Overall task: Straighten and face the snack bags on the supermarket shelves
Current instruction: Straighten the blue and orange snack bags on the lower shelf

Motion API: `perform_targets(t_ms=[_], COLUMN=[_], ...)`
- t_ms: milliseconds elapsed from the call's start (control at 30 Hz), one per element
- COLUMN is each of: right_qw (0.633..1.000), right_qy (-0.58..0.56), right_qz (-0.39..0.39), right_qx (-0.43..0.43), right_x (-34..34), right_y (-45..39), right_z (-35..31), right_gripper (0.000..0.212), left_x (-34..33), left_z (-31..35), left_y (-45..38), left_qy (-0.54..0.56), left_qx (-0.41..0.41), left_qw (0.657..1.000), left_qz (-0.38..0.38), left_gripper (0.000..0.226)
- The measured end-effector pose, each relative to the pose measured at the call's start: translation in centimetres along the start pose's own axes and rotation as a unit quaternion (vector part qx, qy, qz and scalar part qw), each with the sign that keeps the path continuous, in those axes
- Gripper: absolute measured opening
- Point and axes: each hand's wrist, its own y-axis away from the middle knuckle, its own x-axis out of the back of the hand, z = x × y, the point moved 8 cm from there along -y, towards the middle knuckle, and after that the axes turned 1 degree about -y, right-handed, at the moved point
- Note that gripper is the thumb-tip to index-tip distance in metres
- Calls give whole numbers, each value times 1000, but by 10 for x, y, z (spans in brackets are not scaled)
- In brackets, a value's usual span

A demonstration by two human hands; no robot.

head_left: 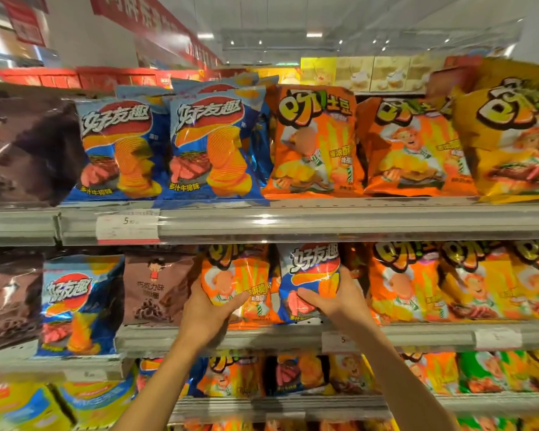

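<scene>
A person's two hands work the middle shelf point(417, 332) of a supermarket snack aisle, the left hand point(210, 309) gripping an orange bag point(231, 275) with fingers curled round its lower left edge and thumb across the front, the right hand point(333, 301) holding a blue bag point(311, 269) just beside it, thumb on the face and fingers wrapped round its right side. Both bags stand at the shelf's front lip, touching one another, the blue one alone among orange packs. The risk from here looks plain: the bags are puffed and slick, so a hard squeeze could crush the crisps or let one slide over the lip to the shelves below; a sideways shove could tip the brown bag point(159, 287) on the left or the orange row point(399, 281) on the right, both packed close. Room is tight, with the upper shelf point(324, 219) rail just over the bag tops, neighbours pressed in on either side and another stocked tier under the forearms; the only free way seems to be straight out toward the aisle
</scene>
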Motion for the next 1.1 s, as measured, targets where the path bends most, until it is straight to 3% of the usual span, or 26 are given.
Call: perform_targets(t_ms=[67, 233, 367, 633, 867, 1000, 1100], right_qw=[1000, 1000, 1000, 996, 998, 996, 993], right_qy=[10, 14, 16, 73, 21, -12, -17], right_qz=[-10, -17, -17, 54, 63, 91, 120], right_qx=[-8, -19, -16, -7, -10, 3, 7], right_x=[-3, -5, -3, 14, 44, 65, 84], right_y=[-9, -22, -20, -4, 15, 31, 44], right_z=[1, 5, 3, -17, -16, -9, 3], right_gripper=[90, 95, 89, 77, 115, 85, 79], left_x=[-2, -7, -8, -1, 2, -14, -35], left_z=[1, 12, 17, 18, 29, 32, 36], left_y=[-9, -17, -15, -11, -9, -6, -3], left_qy=[13, 50, 62, 101, 97, 87, 71], left_qx=[-6, -18, -12, -11, -50, -48, -55], left_qw=[999, 994, 992, 993, 994, 995, 996], left_qz=[-43, -100, -106, -55, -12, 4, 9], left_gripper=[61, 32, 44, 43, 49, 63, 66])
